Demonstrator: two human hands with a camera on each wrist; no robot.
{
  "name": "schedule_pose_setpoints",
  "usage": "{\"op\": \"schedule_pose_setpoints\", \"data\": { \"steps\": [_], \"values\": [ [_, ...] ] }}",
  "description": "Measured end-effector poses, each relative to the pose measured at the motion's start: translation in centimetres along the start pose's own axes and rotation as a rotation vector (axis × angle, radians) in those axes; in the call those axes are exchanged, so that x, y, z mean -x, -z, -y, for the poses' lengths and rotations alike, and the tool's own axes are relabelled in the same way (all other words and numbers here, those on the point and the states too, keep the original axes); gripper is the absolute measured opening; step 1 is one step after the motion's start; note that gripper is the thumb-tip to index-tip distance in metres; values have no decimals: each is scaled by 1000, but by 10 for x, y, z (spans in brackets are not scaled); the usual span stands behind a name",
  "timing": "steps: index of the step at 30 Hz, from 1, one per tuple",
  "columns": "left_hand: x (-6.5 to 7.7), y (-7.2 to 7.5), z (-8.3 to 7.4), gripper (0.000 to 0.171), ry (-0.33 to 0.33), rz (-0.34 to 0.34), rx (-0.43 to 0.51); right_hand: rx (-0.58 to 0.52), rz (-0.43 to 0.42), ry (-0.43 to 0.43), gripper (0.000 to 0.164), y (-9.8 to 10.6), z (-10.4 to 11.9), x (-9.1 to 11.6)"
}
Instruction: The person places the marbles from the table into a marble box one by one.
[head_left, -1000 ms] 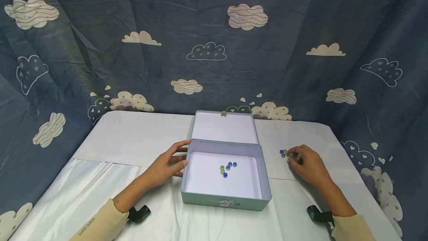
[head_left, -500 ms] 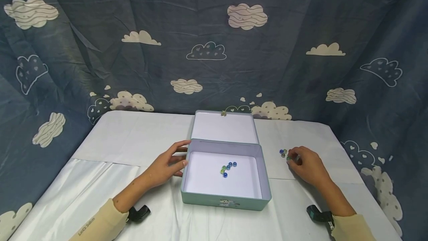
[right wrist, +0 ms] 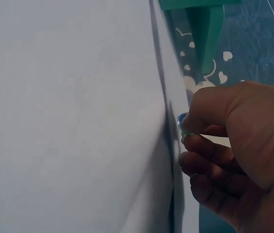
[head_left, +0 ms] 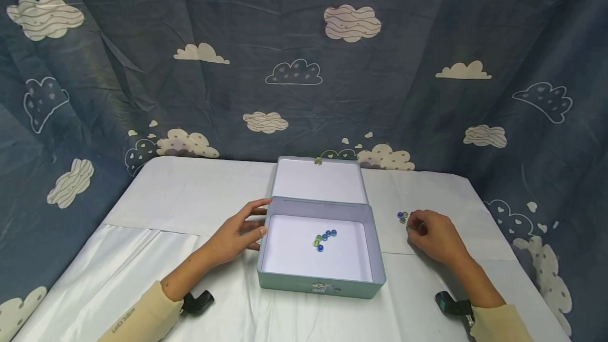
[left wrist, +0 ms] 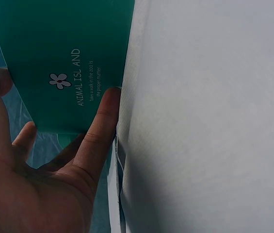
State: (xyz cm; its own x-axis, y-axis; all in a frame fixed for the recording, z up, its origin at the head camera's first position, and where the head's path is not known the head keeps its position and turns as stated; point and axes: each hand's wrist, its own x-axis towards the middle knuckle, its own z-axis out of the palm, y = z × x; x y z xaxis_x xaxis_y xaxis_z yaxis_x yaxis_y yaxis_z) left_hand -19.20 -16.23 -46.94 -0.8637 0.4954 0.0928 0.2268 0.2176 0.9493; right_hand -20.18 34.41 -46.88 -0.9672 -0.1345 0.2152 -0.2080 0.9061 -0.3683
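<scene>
A green tin box (head_left: 322, 290) stands with its lid (head_left: 319, 179) folded back. Inside lie several blue and green glass marbles (head_left: 320, 248) in a crooked row. My left hand (head_left: 233, 239) touches the box's left side with extended fingers; in the left wrist view a finger (left wrist: 98, 133) lies along the printed green wall. To the right of the box, my right hand (head_left: 437, 234) pinches a greenish marble (right wrist: 185, 130) between thumb and forefinger, mostly covered by the fingertips. Just left of these fingertips, a small cluster of marbles (head_left: 402, 220) rests on the cloth.
White cloth (head_left: 190, 194) covers the table, with fold lines across it. A dark blue curtain with clouds (head_left: 294, 25) hangs behind and at both sides. Black wrist cameras (head_left: 198, 303) sit on both forearms.
My right hand has drawn a green marble slightly away from the cluster, toward me. Inside the box, one green marble has rolled a little right, against the blue ones. The left hand stays still.
</scene>
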Motion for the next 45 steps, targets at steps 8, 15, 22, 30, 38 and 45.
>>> {"op": "schedule_pose_setpoints", "data": {
  "steps": [8, 15, 22, 30, 38, 45],
  "values": [
    [-1, 0, 1, 65, 1, 4, 3, -15, -3, 13, 17, 5, 12, 0],
    [-2, 0, 2, 65, 13, 4, 8, -45, -32, 66, 19, 12, 28, 2],
    [-1, 0, 1, 65, 15, 5, 11, -87, -100, 154, 22, 18, 45, 7],
    [-1, 0, 1, 65, 12, 3, 7, -119, -117, 207, 25, 24, 63, 10],
    [-1, 0, 1, 65, 12, 1, -1, -156, -103, 246, 31, 30, 79, 14],
    [-1, 0, 1, 65, 5, 1, -3, -174, -121, 288, 34, 29, 86, 16]
  ]
}}
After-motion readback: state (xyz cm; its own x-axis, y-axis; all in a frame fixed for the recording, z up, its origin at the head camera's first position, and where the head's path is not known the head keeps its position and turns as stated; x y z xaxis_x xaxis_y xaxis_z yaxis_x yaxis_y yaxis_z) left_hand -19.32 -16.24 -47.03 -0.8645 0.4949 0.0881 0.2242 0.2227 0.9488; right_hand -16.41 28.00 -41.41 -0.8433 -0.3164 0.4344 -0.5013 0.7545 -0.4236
